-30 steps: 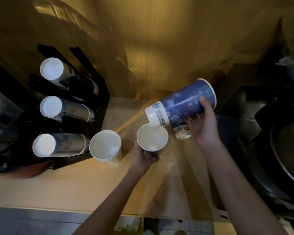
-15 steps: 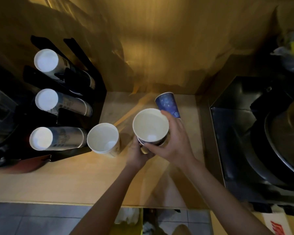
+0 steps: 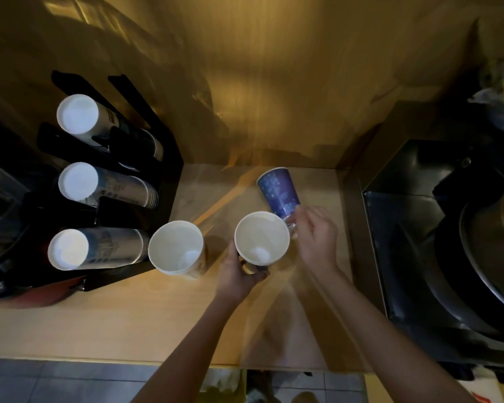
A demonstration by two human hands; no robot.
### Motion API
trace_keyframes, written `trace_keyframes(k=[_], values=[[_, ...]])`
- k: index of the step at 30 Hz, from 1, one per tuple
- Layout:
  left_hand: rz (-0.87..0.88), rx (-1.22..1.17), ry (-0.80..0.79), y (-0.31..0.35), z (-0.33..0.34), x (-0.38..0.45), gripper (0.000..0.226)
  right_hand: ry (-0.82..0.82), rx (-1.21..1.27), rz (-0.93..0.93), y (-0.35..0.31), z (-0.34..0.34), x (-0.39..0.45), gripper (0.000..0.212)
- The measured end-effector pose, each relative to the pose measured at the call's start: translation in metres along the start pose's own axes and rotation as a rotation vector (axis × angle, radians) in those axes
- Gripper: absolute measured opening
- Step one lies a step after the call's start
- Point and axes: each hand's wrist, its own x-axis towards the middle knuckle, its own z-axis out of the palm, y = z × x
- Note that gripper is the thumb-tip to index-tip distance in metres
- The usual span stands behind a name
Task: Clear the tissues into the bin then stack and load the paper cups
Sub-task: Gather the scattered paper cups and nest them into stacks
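Our left hand (image 3: 239, 274) holds an open cup (image 3: 262, 238) upright. Our right hand (image 3: 316, 237) touches a blue cup (image 3: 278, 191); its grip is blurred. Another cup (image 3: 175, 247) stands on the tabletop (image 3: 99, 324), beside a rack (image 3: 157, 158) with 3 stacks.

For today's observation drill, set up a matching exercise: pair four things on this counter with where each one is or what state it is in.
Things:
1. blue cup
2. held cup
3. free cup
4. rack cups

States:
A. lying sideways in a black holder
B. upside down, at the right hand
C. upright, gripped by the left hand
D. upright on the counter, untouched

Pairs: 1-B, 2-C, 3-D, 4-A
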Motion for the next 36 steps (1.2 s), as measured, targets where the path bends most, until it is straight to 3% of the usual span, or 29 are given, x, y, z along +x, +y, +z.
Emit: trace_keyframes(k=[3,6,9,13,18,22,24,26,27,31,36], values=[[0.005,-0.012,-0.003,0.000,0.000,0.000,0.093,-0.012,-0.262,0.142,0.026,0.012,0.022,0.023],[-0.006,-0.032,-0.012,0.000,0.001,0.001,0.092,-0.190,-0.383,0.344,0.049,0.023,0.029,0.061],[-0.023,-0.021,-0.008,0.000,0.001,0.001,0.090,-0.270,-0.363,0.446,0.062,0.030,0.021,0.068],[-0.012,-0.022,-0.015,0.003,-0.001,0.000,0.088,-0.232,-0.129,0.620,0.063,0.025,0.013,0.060],[-0.019,-0.017,-0.007,0.004,-0.001,0.000,0.090,-0.198,0.158,0.708,0.047,0.011,0.020,0.041],[-0.023,-0.019,-0.010,0.004,-0.001,0.000,0.087,-0.257,0.766,0.873,0.028,-0.005,0.034,0.034],[-0.008,-0.013,-0.012,0.003,-0.001,0.000,0.087,-0.302,1.030,0.779,0.016,-0.016,0.038,0.038],[0.008,0.003,-0.010,0.004,-0.001,-0.001,0.088,-0.372,1.128,0.614,0.001,-0.022,0.039,0.059],[0.007,0.005,-0.010,0.003,-0.001,-0.001,0.088,-0.408,1.088,0.537,-0.007,-0.025,0.037,0.062],[0.012,0.016,-0.012,0.001,0.000,-0.001,0.090,-0.399,0.680,0.365,-0.031,-0.034,0.024,0.039],[0.035,0.013,-0.016,0.001,0.000,-0.002,0.092,-0.559,0.460,0.263,-0.028,-0.034,0.004,0.047]])
